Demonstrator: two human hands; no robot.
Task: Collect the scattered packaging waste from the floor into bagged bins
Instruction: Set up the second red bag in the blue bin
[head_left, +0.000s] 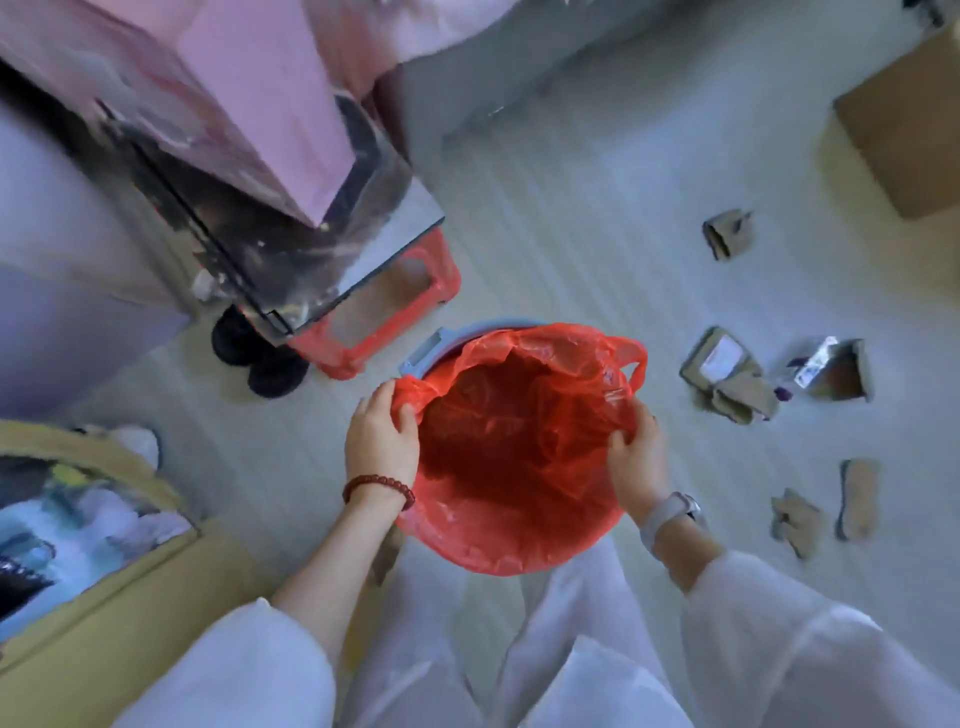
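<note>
A red plastic bag (519, 467) lines a round blue bin (441, 345) on the floor in front of me; the bag looks empty inside. My left hand (382, 441) grips the bag's left rim, and my right hand (639, 462) grips its right rim. Several torn cardboard pieces lie scattered on the floor to the right: one (727, 234) farther off, a cluster with a label (727, 374), an open small box with a shiny wrapper (836, 371), and two scraps (795, 519) (857, 499) nearer to me.
A red plastic stool (395, 312) under a dark-edged table (311, 249) stands to the upper left, with dark shoes (260, 353) beside it. An open cardboard box (104, 613) of items sits at the lower left. A large cardboard box (904, 135) lies at the upper right.
</note>
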